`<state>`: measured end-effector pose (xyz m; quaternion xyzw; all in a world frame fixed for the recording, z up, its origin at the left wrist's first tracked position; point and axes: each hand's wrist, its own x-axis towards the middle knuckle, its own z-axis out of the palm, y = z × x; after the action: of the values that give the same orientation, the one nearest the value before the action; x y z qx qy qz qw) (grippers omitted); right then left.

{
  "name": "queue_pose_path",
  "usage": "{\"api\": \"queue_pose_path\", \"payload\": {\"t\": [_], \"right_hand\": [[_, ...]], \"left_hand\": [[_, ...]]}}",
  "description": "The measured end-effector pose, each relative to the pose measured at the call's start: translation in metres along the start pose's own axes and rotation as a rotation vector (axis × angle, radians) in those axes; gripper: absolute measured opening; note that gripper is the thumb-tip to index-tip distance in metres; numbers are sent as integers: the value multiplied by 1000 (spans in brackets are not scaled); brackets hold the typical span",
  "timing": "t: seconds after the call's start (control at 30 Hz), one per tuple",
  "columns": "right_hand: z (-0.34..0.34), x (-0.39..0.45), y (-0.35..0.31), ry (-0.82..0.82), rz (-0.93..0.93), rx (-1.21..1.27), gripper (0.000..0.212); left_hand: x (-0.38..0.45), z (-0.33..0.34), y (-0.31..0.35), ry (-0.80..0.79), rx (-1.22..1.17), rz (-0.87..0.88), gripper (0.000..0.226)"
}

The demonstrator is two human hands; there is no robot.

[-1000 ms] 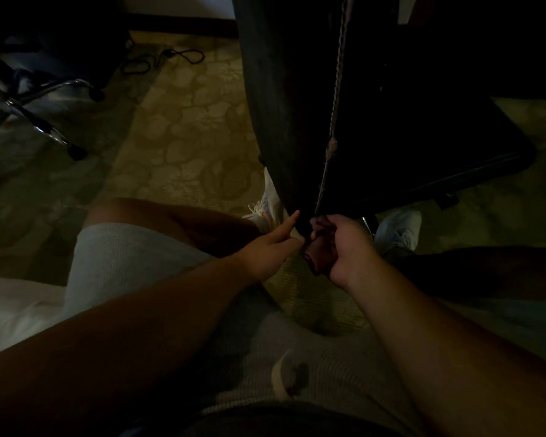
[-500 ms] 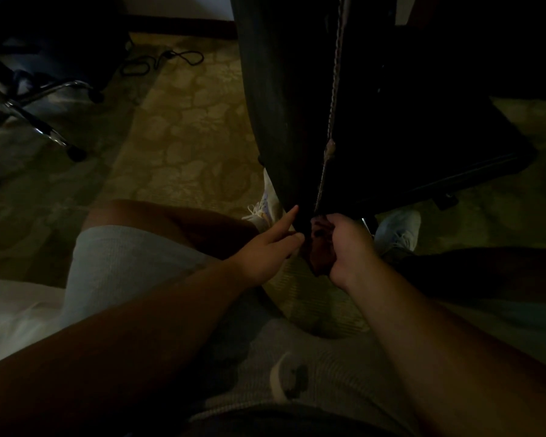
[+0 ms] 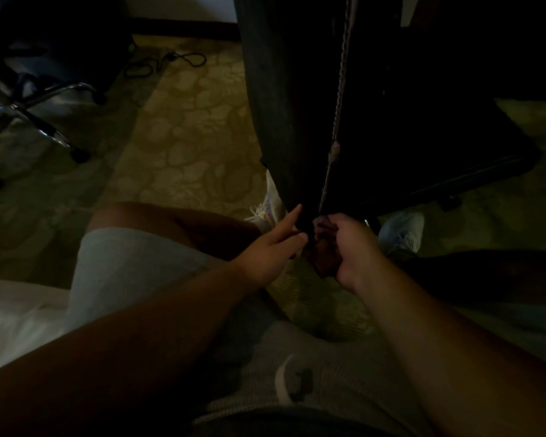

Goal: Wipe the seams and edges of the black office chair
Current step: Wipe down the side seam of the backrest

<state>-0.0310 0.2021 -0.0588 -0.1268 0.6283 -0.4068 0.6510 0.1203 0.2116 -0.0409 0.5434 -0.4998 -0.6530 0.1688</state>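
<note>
Right hand [image 3: 349,247]: it grasps a dark cloth [image 3: 323,257], pressed at the low end of the seam.
Left hand [image 3: 270,247]: released, straight fingers steady the edge.
Black office chair [image 3: 297,105]: directly ahead, upright.
Seam [image 3: 339,99]: advice, follow the stitching slowly upward with firm pressure.

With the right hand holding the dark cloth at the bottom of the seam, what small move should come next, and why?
Probably slide the dark cloth upward along the stitched seam. The right hand grips it at the seam's lowest end, the left hand steadies the black office chair with straight fingers, and the seam's whole length runs above.
</note>
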Motion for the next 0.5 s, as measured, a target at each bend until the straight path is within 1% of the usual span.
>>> {"api": "queue_pose_path", "payload": {"t": [0.07, 0.17, 0.2, 0.33, 0.43, 0.5], "right_hand": [[-1, 1, 2, 40, 7, 14, 26], [1, -1, -1, -23, 10, -38, 23], [2, -2, -1, -22, 15, -40, 23], [3, -2, 1, 80, -6, 25, 24], [1, -3, -2, 0, -4, -3, 23], [0, -6, -4, -14, 2, -18, 22]], "left_hand": [[-1, 0, 0, 3, -14, -2, 58], [-2, 1, 1, -1, -25, -1, 59], [-2, 1, 2, -5, -26, -1, 60], [0, 0, 1, -29, -34, -6, 65], [-1, 2, 2, -17, -33, 2, 62], [-2, 3, 2, -7, -36, 8, 60]]}}
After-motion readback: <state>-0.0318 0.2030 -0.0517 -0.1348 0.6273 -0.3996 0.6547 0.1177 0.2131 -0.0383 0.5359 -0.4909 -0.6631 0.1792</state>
